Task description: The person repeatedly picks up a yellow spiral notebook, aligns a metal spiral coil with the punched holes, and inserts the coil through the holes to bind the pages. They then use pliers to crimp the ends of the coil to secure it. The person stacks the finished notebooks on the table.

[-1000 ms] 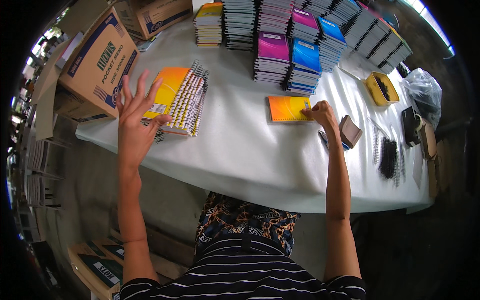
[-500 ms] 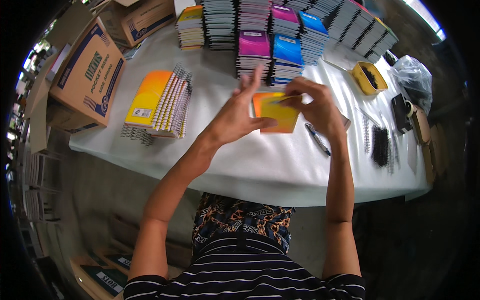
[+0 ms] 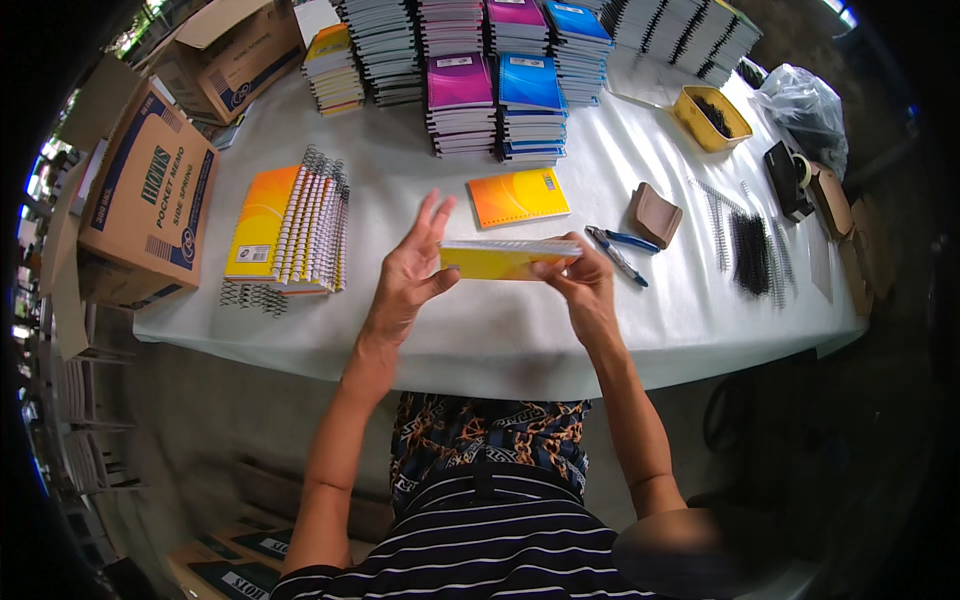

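Note:
A small yellow notebook [image 3: 500, 263] is held low over the table, tilted so that its long edge faces up. My right hand [image 3: 582, 285] pinches its right end between thumb and fingers. At its left end, the thumb of my left hand [image 3: 402, 280] touches the cover while the other fingers stand spread and raised. Just beyond lies a yellow and orange spiral notebook [image 3: 519, 196], flat on the table. To the right of my right hand are blue-handled pliers [image 3: 622, 252] and a brown, curved block-like piece [image 3: 656, 215].
At left, yellow notebooks with wire coils [image 3: 285, 225] form a stack beside a cardboard box [image 3: 150, 190]. Tall stacks of purple notebooks [image 3: 460, 85] and blue notebooks [image 3: 532, 85] stand at the back. Rightward are a yellow tub [image 3: 712, 118], loose black coils [image 3: 750, 255] and a tape dispenser [image 3: 788, 180].
The notebook in my hands has come nearer and tilted from cover-facing to nearly edge-on. Both hands have moved toward me, uncovering the notebook and pliers on the table. The whole view has shifted.

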`<state>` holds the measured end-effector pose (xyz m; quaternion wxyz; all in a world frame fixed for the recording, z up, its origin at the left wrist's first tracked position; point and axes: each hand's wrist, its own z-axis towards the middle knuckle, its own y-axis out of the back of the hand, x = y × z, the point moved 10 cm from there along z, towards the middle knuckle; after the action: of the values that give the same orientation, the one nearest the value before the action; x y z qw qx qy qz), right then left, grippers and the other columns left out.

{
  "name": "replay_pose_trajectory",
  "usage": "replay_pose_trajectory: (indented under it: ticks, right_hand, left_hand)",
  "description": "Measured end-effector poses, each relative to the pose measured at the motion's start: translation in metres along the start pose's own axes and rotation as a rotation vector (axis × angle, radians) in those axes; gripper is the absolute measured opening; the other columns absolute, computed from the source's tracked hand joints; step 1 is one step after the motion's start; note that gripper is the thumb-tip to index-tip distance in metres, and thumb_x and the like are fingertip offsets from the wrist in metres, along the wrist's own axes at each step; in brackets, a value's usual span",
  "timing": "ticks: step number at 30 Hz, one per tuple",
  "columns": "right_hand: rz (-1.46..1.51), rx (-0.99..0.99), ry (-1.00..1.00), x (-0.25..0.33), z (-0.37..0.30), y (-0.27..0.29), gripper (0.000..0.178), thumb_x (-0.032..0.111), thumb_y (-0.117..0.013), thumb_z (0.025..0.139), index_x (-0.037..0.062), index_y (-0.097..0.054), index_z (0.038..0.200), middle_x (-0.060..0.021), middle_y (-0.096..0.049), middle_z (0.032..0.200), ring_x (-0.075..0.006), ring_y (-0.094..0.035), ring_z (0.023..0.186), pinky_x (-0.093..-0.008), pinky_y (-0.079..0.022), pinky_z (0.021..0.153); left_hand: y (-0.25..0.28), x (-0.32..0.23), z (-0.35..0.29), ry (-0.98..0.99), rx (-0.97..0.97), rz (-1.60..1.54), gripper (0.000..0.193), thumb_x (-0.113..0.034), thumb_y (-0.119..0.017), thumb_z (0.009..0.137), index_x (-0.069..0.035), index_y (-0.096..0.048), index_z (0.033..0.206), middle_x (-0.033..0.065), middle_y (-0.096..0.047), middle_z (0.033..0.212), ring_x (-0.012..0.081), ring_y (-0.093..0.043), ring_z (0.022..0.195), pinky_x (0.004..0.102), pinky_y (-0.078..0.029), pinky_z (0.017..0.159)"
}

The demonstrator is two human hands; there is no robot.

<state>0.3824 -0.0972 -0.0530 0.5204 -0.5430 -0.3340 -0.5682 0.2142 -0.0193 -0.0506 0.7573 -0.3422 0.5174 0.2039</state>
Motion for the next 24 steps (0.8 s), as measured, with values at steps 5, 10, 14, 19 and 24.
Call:
replay_pose_trajectory:
  ticks: [5, 10, 14, 19, 24]
  right_hand:
    - [-0.208, 0.109, -0.124, -0.035, -0.009, -0.026, 0.017, 0.007, -0.072, 0.086, 0.0029, -0.063, 0.099, -0.0016, -0.066, 0.098, -0.0082, -0.059, 0.090, -0.0251, -0.048, 0.080]
    - [-0.074, 0.078, -0.152, -0.046, -0.010, -0.017, 0.026, 0.010, -0.071, 0.088, 0.0034, -0.056, 0.107, -0.0047, -0.061, 0.109, -0.0109, -0.058, 0.101, -0.0259, -0.048, 0.086]
    - [-0.163, 0.086, -0.149, -0.048, -0.008, -0.016, 0.026, 0.010, -0.071, 0.088, 0.0022, -0.054, 0.106, -0.0054, -0.058, 0.111, -0.0122, -0.059, 0.100, -0.0277, -0.049, 0.089]
    - [-0.580, 0.049, 0.002, -0.028, -0.005, -0.017, 0.024, 0.004, -0.074, 0.081, -0.0017, -0.057, 0.096, -0.0099, -0.055, 0.112, -0.0171, -0.060, 0.096, -0.0288, -0.051, 0.086]
    - [-0.677, -0.006, 0.158, -0.030, -0.009, -0.009, 0.026, 0.001, -0.076, 0.076, -0.0031, -0.058, 0.094, -0.0123, -0.053, 0.112, -0.0220, -0.060, 0.096, -0.0321, -0.054, 0.081]
  left_hand:
    - [0.010, 0.024, -0.015, 0.049, -0.019, 0.145, 0.097, -0.012, -0.073, 0.086, -0.011, -0.007, 0.156, 0.0184, -0.034, 0.154, 0.0220, -0.035, 0.141, 0.0317, -0.027, 0.113]
    - [0.006, 0.030, -0.012, 0.076, 0.005, 0.273, 0.095, 0.003, -0.063, 0.089, -0.015, 0.001, 0.156, 0.0172, -0.035, 0.154, 0.0214, -0.032, 0.142, 0.0285, -0.027, 0.110]
    - [0.007, 0.028, -0.010, 0.013, -0.002, 0.377, 0.099, 0.005, -0.061, 0.089, -0.017, 0.008, 0.155, 0.0181, -0.029, 0.157, 0.0231, -0.032, 0.142, 0.0293, -0.028, 0.110]
    - [0.010, 0.033, -0.010, 0.095, -0.012, 0.254, 0.103, 0.003, -0.065, 0.087, -0.017, 0.011, 0.155, 0.0187, -0.023, 0.159, 0.0251, -0.027, 0.145, 0.0317, -0.030, 0.110]
    - [-0.004, -0.021, -0.010, -0.220, -0.100, 0.694, 0.096, -0.011, -0.068, 0.088, -0.010, 0.001, 0.155, 0.0184, -0.024, 0.159, 0.0297, -0.022, 0.147, 0.0414, -0.029, 0.113]
